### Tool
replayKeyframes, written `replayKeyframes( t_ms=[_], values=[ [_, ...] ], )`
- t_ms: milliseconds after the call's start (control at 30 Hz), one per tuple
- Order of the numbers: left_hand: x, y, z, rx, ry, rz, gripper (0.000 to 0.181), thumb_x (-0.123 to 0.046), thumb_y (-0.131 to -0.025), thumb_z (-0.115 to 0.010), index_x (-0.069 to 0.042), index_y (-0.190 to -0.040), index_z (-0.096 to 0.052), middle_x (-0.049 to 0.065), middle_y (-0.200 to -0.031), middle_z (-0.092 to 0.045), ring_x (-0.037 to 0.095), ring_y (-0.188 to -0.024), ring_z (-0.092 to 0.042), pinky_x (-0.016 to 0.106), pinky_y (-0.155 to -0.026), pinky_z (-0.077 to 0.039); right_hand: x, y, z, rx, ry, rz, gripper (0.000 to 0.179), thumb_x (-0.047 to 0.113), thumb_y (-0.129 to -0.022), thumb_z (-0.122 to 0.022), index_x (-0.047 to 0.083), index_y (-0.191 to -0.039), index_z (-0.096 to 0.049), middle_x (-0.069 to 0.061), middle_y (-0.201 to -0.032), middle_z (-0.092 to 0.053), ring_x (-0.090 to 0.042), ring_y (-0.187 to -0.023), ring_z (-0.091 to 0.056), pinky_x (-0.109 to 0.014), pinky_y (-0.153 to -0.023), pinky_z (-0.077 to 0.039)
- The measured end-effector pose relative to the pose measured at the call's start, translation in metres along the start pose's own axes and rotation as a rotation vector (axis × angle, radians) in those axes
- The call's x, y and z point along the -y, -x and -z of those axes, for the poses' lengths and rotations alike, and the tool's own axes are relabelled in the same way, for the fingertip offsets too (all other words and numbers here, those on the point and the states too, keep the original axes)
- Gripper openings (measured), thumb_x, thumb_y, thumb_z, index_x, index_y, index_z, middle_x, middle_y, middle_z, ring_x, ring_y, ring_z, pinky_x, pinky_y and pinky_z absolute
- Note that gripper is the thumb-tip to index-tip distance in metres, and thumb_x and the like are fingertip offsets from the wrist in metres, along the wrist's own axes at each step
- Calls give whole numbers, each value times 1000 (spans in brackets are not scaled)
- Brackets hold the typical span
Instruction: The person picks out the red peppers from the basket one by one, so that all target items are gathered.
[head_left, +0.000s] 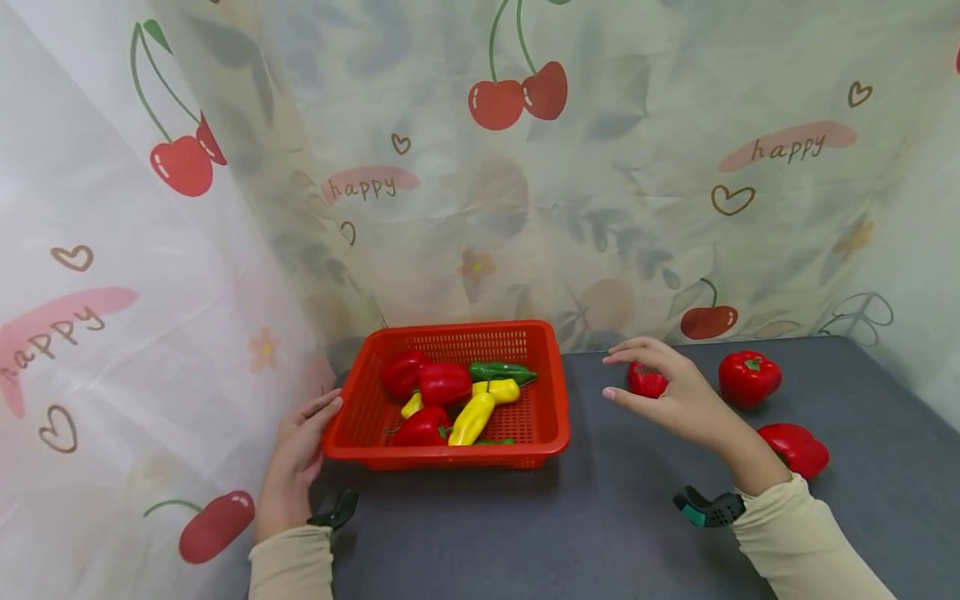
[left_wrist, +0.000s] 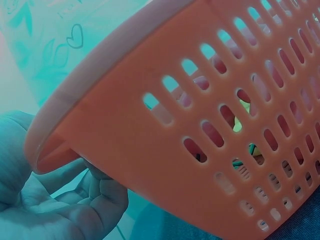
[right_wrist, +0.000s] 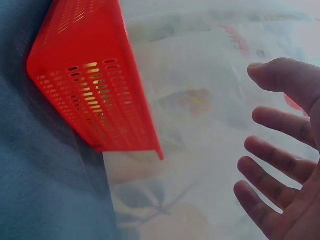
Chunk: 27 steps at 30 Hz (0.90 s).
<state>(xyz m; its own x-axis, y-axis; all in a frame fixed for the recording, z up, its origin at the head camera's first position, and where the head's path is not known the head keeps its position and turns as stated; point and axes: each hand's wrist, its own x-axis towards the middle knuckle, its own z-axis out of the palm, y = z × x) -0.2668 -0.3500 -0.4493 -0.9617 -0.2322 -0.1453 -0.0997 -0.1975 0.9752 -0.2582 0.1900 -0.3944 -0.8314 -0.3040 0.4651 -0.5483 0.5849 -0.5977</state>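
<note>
The left hand (head_left: pixel 294 450) holds the left rim of the basket (head_left: pixel 450 454), fingers curled beneath; the right hand (head_left: pixel 678 393) hangs wide and empty, a pepper (head_left: pixel 645 382) showing beyond it. The basket stands on the table (head_left: pixel 525 533), peppers (head_left: pixel 445 384) inside. A hard tug at one rim might tip it — and a low right sleeve (head_left: pixel 810 542) might roll the near pepper (head_left: pixel 799 450).

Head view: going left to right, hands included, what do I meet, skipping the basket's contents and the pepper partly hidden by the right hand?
Left hand → red basket → right hand → red pepper with green stem showing → rightmost red pepper.
</note>
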Motion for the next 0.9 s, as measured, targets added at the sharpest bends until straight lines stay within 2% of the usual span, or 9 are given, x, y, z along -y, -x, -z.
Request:
replayKeyframes(
  t_ms=[167,400,633,733,900],
  values=[
    [0,0,0,1,9,4,21,-23,-103,-71,-24,-122,-81,-13,-101,-78,9,-97,-75,26,-88,-63,8,-17,-3,32,-18,28,38,29,-91,-87,26,-127,-73,5,-137,-64,-13,-127,-56,-23,-99,-53],
    [0,-1,1,1,-1,0,26,-24,-104,-71,-20,-128,-78,-13,-101,-78,9,-97,-75,26,-87,-64,19,-41,-8,76,-85,90,36,24,-93,-84,22,-127,-73,1,-135,-65,-17,-125,-59,-39,-102,-56],
    [-3,-1,1,-2,-19,19,38,-26,-103,-72,-16,-139,-71,-14,-101,-78,9,-98,-75,26,-88,-63,28,-58,-17,134,-137,81,37,27,-93,-84,22,-128,-72,2,-136,-64,-16,-127,-57,-49,-103,-55],
    [-3,-2,2,-3,-25,28,31,-26,-103,-72,-20,-133,-75,-14,-99,-78,9,-96,-75,26,-87,-63,31,-62,-21,150,-145,84,37,28,-93,-85,23,-128,-72,3,-136,-64,-16,-126,-58,-49,-103,-56],
    [-5,-3,2,4,-29,17,14,-23,-103,-72,-27,-113,-82,-13,-95,-78,9,-92,-75,26,-84,-64,36,-68,-29,190,-178,82,39,28,-93,-85,22,-129,-71,1,-138,-64,-20,-126,-59,-49,-105,-55]
  ],
)
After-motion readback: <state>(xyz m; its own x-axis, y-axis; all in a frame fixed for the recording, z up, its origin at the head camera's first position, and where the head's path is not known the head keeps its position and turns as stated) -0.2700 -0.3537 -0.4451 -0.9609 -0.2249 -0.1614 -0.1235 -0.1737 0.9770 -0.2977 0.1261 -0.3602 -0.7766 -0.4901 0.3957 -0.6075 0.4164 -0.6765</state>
